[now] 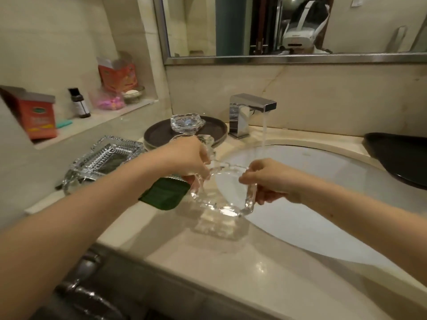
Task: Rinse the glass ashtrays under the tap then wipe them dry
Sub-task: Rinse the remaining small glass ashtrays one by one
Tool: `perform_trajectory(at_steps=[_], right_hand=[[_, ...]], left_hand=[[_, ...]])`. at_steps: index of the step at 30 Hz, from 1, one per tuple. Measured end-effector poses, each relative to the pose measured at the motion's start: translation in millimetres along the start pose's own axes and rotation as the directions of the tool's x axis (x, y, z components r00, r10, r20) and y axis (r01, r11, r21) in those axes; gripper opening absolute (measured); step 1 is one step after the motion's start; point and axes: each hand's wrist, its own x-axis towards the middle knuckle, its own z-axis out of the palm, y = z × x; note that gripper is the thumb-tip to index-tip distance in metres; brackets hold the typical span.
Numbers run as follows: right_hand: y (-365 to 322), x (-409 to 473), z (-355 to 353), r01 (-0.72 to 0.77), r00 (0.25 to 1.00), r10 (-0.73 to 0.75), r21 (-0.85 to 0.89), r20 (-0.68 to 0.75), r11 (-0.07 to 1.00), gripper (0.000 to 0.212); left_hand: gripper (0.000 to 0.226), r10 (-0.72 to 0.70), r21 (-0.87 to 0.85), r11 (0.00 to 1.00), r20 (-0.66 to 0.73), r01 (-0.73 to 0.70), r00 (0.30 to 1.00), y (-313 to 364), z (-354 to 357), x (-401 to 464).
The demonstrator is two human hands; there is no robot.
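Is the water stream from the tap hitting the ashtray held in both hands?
Apart. Head view: stream falls into the sink beyond the held ashtray.

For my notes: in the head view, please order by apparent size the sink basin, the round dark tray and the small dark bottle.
1. sink basin
2. round dark tray, partly hidden by a glass ashtray
3. small dark bottle

The left hand (191,158) and right hand (268,179) cover two edges of the clear ashtray (221,192), whose outline blurs against basin (323,204) and counter.
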Motion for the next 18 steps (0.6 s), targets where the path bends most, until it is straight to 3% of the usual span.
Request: perform_trajectory(at_steps=[3, 9, 13, 18], right_hand=[[-3, 6, 23, -0.001, 0.998, 0.001, -0.008, 0.065, 1.0, 0.013], [-20, 13, 60, -0.032, 0.98, 0.001, 0.152, 0.198, 0.988, 0.029], [-30, 19, 74, -0.051, 0.98, -0.001, 0.254, 0.2, 0.966, 0.02], [-30, 30, 78, -0.048, 0.985, -0.002, 0.284, 0.173, 0.958, 0.014]], left_hand=[[0.039, -0.07, -0.026, 0.997, 0.0, 0.07, 0.998, -25, 8, -14], [0.024, -0.164, -0.023, 0.986, -0.098, 0.162, 0.982, -66, 11, -31], [0.018, -0.163, 0.085, 0.979, -0.209, 0.184, 0.964, -76, 12, -36], [0.016, -0.158, 0.1, 0.975, -0.311, 0.198, 0.937, -85, 22, -34]])
